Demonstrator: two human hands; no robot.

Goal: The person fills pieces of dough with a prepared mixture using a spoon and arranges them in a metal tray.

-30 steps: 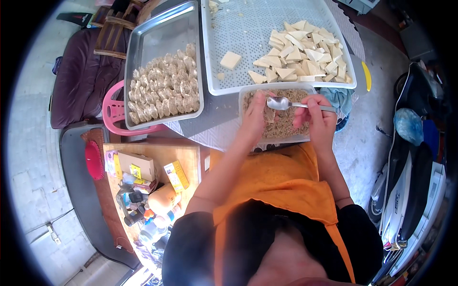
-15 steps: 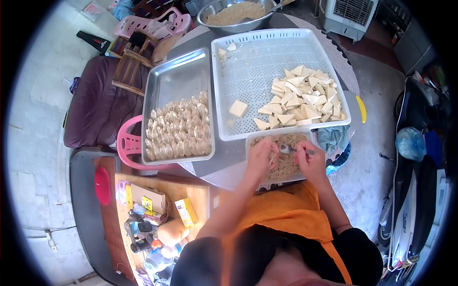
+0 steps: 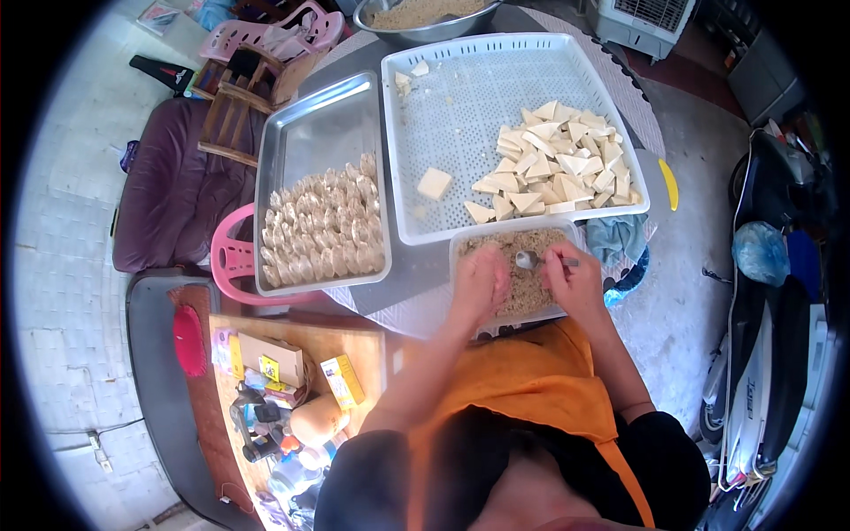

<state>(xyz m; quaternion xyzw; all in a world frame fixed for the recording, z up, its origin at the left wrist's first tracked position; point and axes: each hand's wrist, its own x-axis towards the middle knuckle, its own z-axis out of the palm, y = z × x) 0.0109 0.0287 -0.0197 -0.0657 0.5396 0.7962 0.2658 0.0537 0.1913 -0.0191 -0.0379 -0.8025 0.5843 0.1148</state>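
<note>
Both hands are over a white rectangular tub [image 3: 453, 252] of crumbly brown filling [image 3: 531, 299]. In my right hand [image 3: 571, 281] is a metal spoon [image 3: 528, 259], gripped by its handle, with its bowl pointing left above the filling. My left hand [image 3: 481, 279] is closed at the tub's left side, fingers curled and a little blurred. Whatever it may hold is hidden. Beyond the tub, a white perforated basket [image 3: 443, 133] carries a heap of pale tofu triangles [image 3: 562, 168] and one lone tofu square [image 3: 434, 183]. Filled pieces [image 3: 323, 226] stand in rows on a metal tray [image 3: 319, 124].
A steel bowl [image 3: 425, 34] of brown mixture stands at the table's far edge. Beside the basket's near right corner lies a blue-grey cloth [image 3: 617, 237]. A pink chair [image 3: 232, 257] is left of the tray; a cluttered wooden table [image 3: 359, 332] stands at lower left.
The view has shifted slightly, so the table's things sit higher in the picture. My left hand has turned a little over the tub. The spoon remains in my right hand.
</note>
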